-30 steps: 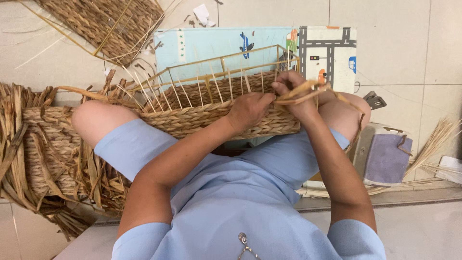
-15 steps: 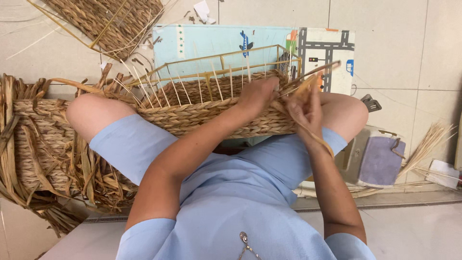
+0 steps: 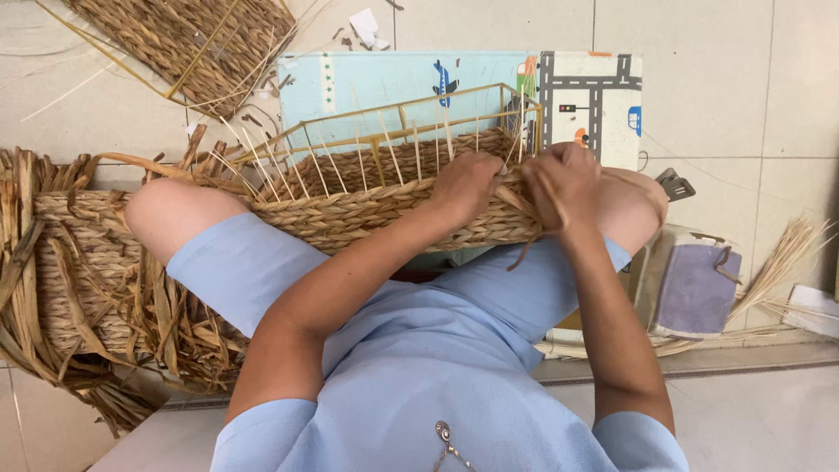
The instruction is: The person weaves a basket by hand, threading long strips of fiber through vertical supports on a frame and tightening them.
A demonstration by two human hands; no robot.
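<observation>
A half-woven straw basket [image 3: 367, 210] with a thin wire frame and upright ribs lies across my knees. My left hand [image 3: 465, 185] presses on the woven rim near its right end, fingers curled over the braid. Just to the right, my right hand [image 3: 566, 183] is closed around a straw strand [image 3: 523, 253] at the basket's right corner, and the strand's loose end hangs down below the rim. Both hands nearly touch each other.
A finished woven straw piece with loose fringes [image 3: 79, 288] lies at my left. Another woven mat [image 3: 192, 44] lies at the top left. A patterned play mat [image 3: 577, 87] is under the basket. A purple cloth pad [image 3: 695, 288] and dry straw bundle [image 3: 778, 271] sit on the right.
The strand that stuck up to the right from my right hand has been pulled down against the rim. Both hands have shifted slightly right along the basket edge.
</observation>
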